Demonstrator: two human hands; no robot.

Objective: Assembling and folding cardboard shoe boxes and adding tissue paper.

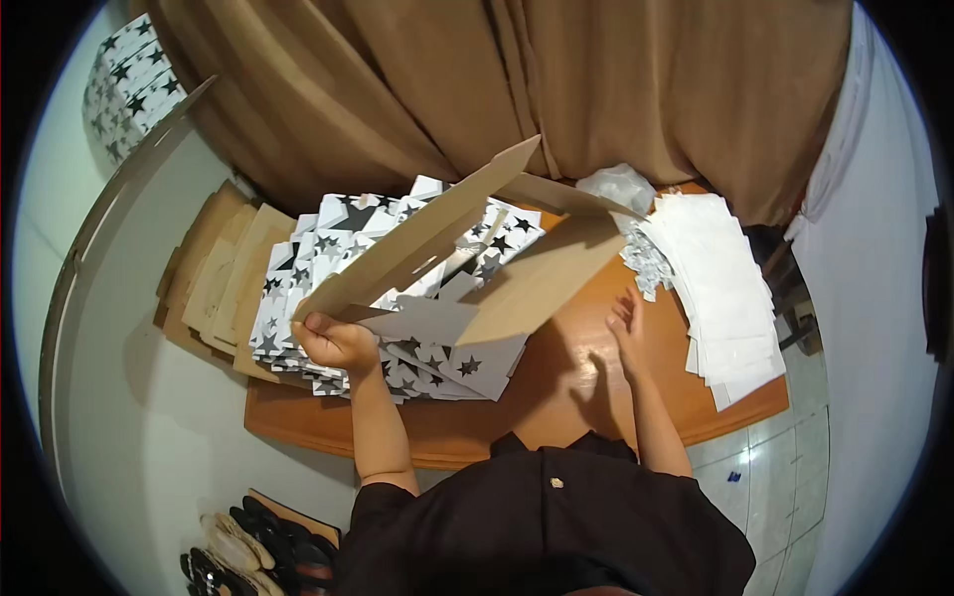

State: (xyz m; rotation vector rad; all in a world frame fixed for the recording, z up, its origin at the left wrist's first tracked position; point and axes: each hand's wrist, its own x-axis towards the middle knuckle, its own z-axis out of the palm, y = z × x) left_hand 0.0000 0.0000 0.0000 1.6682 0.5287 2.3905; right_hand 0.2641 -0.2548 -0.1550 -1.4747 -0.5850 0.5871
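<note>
Raised over the table is a partly folded brown cardboard box (547, 278), its panels standing apart and slanting up to the right. My left hand (340, 344) is closed around its near left corner. My right hand (626, 323) has let its fingers spread, holding nothing, to the right of the box above the wooden table (561, 392). Beneath the box lies a pile of flat white cardboard pieces with black and grey stars (348, 214), partly hidden by it. A fanned stack of white sheets (720, 288) rests to the right of my right hand.
Small silvery packets (648, 266) and a clear plastic bag (616, 185) sit beside the white stack. Brown cardboard sheets (229, 278) lean at the left. A brown curtain (397, 89) hangs behind the table. Shoes (248, 541) are on the lower left; star-patterned boxes (129, 79) stand upper left.
</note>
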